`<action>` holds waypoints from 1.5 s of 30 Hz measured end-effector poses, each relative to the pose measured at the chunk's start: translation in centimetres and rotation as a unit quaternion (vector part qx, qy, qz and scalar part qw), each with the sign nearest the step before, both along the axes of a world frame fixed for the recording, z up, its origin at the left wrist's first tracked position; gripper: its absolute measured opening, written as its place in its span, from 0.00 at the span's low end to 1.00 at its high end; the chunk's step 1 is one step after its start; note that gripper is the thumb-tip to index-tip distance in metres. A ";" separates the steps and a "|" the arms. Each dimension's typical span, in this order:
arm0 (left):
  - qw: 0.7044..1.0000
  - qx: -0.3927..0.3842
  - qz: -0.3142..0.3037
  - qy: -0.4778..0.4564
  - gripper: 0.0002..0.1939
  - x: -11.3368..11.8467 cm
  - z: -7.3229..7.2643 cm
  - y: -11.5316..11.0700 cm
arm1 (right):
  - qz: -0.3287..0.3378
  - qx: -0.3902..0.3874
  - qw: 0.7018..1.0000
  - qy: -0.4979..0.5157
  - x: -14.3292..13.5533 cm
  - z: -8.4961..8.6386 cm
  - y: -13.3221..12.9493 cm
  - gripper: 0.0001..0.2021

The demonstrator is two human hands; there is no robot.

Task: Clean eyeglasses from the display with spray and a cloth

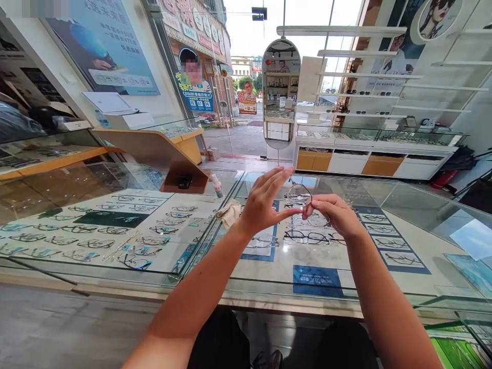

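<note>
A thin-rimmed pair of eyeglasses (302, 187) is raised above the glass counter, one lens rim showing against the display below. My right hand (332, 212) pinches its lower part between thumb and fingers. My left hand (263, 202) is on the other side, fingers stretched up and thumb held apart. Its fingertips reach the upper end of the eyeglasses; whether they touch is unclear. Under both hands, inside the glass case, lie several more eyeglasses (307, 237). A beige cloth (229, 213) rests on the counter beside my left forearm.
The glass counter (265, 281) spans the front, with rows of frames (96, 243) at left. A small spray bottle (217, 185) stands behind the cloth. Left of it is a brown angled panel (154, 148). A blue card (317, 281) lies near the front; an oval mirror (282, 92) stands beyond.
</note>
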State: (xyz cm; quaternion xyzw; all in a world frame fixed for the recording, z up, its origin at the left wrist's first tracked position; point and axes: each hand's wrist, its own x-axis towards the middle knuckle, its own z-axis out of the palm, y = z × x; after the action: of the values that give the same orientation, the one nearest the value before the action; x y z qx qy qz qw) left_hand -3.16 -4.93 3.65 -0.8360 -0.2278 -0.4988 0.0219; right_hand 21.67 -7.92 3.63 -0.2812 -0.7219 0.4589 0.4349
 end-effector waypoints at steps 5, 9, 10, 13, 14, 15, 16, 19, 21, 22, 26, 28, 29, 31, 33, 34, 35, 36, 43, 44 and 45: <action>0.999 -0.011 -0.021 -0.027 0.37 0.2 -0.4 -0.3 | 0.021 -0.006 1.000 -0.023 0.6 0.4 -0.4 0.19; 0.996 -0.056 -0.042 -0.059 0.31 0.8 -0.5 -0.8 | 0.017 0.006 0.999 -0.048 1.2 0.9 -0.5 0.20; 0.995 -0.064 -0.042 -0.057 0.30 1.0 -0.2 -0.9 | 0.018 0.011 0.998 -0.060 1.4 1.3 -0.5 0.21; 0.997 -0.067 -0.028 -0.038 0.27 1.3 1.7 -0.9 | 0.017 0.049 0.992 -0.115 2.3 3.9 -0.7 0.22; 0.997 -0.060 -0.019 -0.035 0.27 1.4 2.7 -0.8 | 0.010 0.068 0.988 -0.140 2.7 5.2 -0.9 0.22; 0.998 -0.049 -0.008 -0.037 0.27 1.6 3.9 -0.8 | -0.005 0.090 0.983 -0.159 3.0 6.6 -1.1 0.22; 0.998 -0.035 0.002 -0.044 0.27 1.9 5.3 -0.7 | -0.033 0.120 0.979 -0.163 3.2 8.1 -1.4 0.21; 0.996 0.018 0.020 -0.088 0.28 2.7 9.2 -0.7 | -0.127 0.204 0.961 -0.134 3.4 12.3 -2.3 0.22; 0.993 0.059 0.016 -0.101 0.28 3.2 11.0 -0.8 | -0.153 0.232 0.955 -0.104 3.1 14.1 -2.7 0.24; 0.992 0.077 0.009 -0.097 0.28 3.3 11.6 -0.9 | -0.155 0.238 0.955 -0.089 3.0 14.7 -2.9 0.26; 0.991 0.113 -0.021 -0.067 0.29 3.2 12.0 -1.1 | -0.137 0.226 0.961 -0.079 2.7 15.0 -3.2 0.32; 0.991 0.116 -0.023 -0.069 0.30 3.1 11.6 -1.0 | -0.141 0.236 0.958 -0.077 2.5 14.6 -3.4 0.32; 0.990 0.120 -0.022 -0.070 0.30 3.0 11.4 -0.9 | -0.145 0.242 0.957 -0.073 2.4 14.3 -3.4 0.31; 0.987 0.141 -0.021 -0.072 0.30 2.8 11.1 -0.6 | -0.151 0.246 0.955 -0.066 2.2 13.8 -3.4 0.29; 0.983 0.169 -0.019 -0.076 0.30 2.6 11.0 -0.3 | -0.164 0.253 0.952 -0.055 2.0 13.4 -3.2 0.27; 0.980 0.181 -0.015 -0.081 0.31 2.4 11.0 -0.2 | -0.176 0.260 0.948 -0.047 2.0 13.2 -3.0 0.25; 0.977 0.191 -0.009 -0.090 0.31 2.2 11.1 0.0 | -0.190 0.271 0.943 -0.039 1.9 13.1 -2.8 0.22; 0.975 0.197 -0.001 -0.102 0.31 2.0 11.2 0.1 | -0.207 0.285 0.935 -0.036 1.9 13.0 -2.5 0.20; 0.969 0.168 0.066 -0.170 0.29 0.9 11.7 0.7 | -0.295 0.369 0.876 -0.093 1.2 12.2 -1.1 0.34; 0.969 0.160 0.069 -0.173 0.29 0.8 11.7 0.8 | -0.304 0.377 0.870 -0.094 1.0 12.1 -1.0 0.33; 0.970 0.153 0.072 -0.175 0.29 0.7 11.8 0.9 | -0.313 0.382 0.864 -0.097 0.8 12.0 -0.9 0.32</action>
State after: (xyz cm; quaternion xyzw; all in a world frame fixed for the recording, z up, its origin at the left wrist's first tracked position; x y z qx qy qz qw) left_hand -2.48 -4.03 15.43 -0.7041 -0.2085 -0.6632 0.1447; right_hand 22.46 -8.77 15.62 -0.3470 -0.7532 -0.0429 0.5571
